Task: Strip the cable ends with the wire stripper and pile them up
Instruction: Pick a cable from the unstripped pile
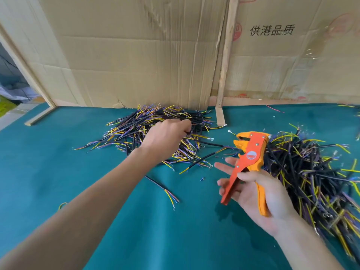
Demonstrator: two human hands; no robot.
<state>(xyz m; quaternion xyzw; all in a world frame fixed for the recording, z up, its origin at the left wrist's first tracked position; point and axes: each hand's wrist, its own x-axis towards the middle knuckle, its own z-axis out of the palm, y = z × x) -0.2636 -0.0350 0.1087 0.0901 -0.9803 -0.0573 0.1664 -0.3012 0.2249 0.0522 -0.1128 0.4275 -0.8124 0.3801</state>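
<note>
Black-sheathed cables in the far pile (pixel 155 129) lie mostly crosswise on the green bench (pixel 58 162), and the left hand (pixel 167 139) is on top of them, arm stretched forward, fingers curled down into the pile; whether its grip has closed on a cable I cannot tell. Wire stripper (pixel 247 162) sits well right of that pile, nose up and jaws parted, cradled in the right hand (pixel 259 193), palm up, fingers loose, thumb across the handles. Second pile (pixel 311 172) lies just behind it.
</note>
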